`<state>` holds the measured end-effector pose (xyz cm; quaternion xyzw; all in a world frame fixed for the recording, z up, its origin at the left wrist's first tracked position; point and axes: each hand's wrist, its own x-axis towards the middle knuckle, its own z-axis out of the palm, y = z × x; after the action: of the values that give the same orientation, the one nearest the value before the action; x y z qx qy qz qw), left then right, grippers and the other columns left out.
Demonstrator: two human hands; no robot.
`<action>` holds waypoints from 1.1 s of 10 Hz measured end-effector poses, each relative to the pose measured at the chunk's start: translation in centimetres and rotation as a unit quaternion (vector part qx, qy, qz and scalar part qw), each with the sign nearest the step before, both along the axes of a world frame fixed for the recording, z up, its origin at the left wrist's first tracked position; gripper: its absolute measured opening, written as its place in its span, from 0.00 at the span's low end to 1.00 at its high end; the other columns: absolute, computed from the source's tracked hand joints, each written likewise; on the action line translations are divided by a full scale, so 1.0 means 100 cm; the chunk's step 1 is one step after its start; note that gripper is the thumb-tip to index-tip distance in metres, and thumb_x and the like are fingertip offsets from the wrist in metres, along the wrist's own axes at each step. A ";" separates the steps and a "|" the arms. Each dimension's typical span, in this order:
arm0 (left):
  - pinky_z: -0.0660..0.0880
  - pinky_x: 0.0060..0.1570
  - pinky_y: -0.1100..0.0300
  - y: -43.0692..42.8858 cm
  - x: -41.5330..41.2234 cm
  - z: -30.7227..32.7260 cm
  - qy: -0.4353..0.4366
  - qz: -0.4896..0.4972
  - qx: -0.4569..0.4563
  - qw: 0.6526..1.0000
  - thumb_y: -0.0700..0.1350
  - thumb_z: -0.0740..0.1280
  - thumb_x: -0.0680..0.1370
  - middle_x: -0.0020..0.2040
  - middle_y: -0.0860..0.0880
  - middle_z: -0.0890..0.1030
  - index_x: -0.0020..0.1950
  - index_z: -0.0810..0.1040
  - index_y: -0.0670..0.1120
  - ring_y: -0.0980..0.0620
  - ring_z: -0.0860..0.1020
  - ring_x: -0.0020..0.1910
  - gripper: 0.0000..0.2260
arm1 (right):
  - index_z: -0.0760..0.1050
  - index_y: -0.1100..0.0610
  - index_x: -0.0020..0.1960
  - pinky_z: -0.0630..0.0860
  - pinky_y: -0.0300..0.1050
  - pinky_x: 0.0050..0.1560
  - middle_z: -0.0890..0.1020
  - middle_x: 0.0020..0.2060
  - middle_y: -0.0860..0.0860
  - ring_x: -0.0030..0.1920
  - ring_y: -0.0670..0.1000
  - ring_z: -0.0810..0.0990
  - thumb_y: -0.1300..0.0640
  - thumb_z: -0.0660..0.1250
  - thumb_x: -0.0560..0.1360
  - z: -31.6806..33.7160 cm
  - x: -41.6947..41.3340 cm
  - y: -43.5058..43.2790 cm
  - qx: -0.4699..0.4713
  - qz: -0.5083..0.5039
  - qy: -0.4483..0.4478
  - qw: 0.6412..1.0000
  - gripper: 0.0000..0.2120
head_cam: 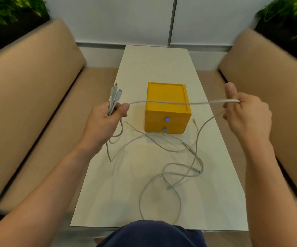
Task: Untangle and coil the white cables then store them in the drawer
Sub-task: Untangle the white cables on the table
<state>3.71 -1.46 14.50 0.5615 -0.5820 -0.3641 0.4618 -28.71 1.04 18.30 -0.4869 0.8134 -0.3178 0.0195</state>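
White cables [176, 168] lie in loose tangled loops on the white table [108, 202], in front of a small yellow two-drawer box [167, 107] whose drawers are both closed. My left hand [106, 120] grips a bundle of cable ends, their plugs sticking up above the fist. From it one cable strand [170, 102] runs taut to the right, across the top of the box. My right hand [247, 113] pinches that strand, thumb raised, and the cable drops from this hand back down to the tangle.
Tan upholstered benches [28, 86] run along both sides of the narrow table. A white wall stands behind the table, with green plants [290, 16] in the upper corners. My dark-clad knee [151, 234] is at the table's near edge.
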 end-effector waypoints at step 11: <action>0.63 0.25 0.72 -0.004 -0.015 -0.006 -0.013 -0.022 0.031 0.999 0.49 0.69 0.82 0.20 0.61 0.69 0.38 0.78 0.45 0.62 0.68 0.22 0.14 | 0.71 0.56 0.69 0.75 0.41 0.63 0.78 0.65 0.40 0.62 0.42 0.79 0.49 0.59 0.85 -0.007 -0.016 -0.054 -0.289 0.143 -0.063 0.944 0.16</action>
<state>2.22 -1.84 13.91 0.5675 -0.5885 -0.3844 0.4287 -30.29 -4.35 17.62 -0.5618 0.6054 -0.5633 -0.0251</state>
